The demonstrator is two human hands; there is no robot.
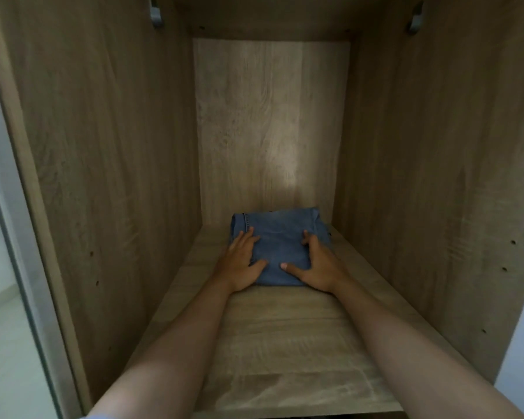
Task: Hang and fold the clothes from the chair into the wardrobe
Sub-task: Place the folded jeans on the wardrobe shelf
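— Where were the jeans (280,246) at that point?

— Folded into a neat block and lying on the shelf (285,334) of the wardrobe (103,146), pushed toward the back panel (270,122), roughly midway between the two side walls. Nothing else lay on the shelf.

— And the hands?

— Both were on the block. The left hand (241,261) lay flat along its left edge, fingers spread over the top and thumb on the near part. The right hand (318,264) did the same on the right edge. Neither was clenched; they looked to be pressing and steadying rather than lifting, though whether any fingers were tucked under the denim I could not tell.

— So what would have made that step go well?

— In my view, keeping the palms flat and the pressure even, so the folds stayed stacked. Denim is stiff and tends to spring open, so a firm pat along the near edge would help. Then both hands should have come off together, straight back, without dragging the top layer.

— Any risk?

— Mainly a thumb catching the near fold on the way out and pulling it loose.
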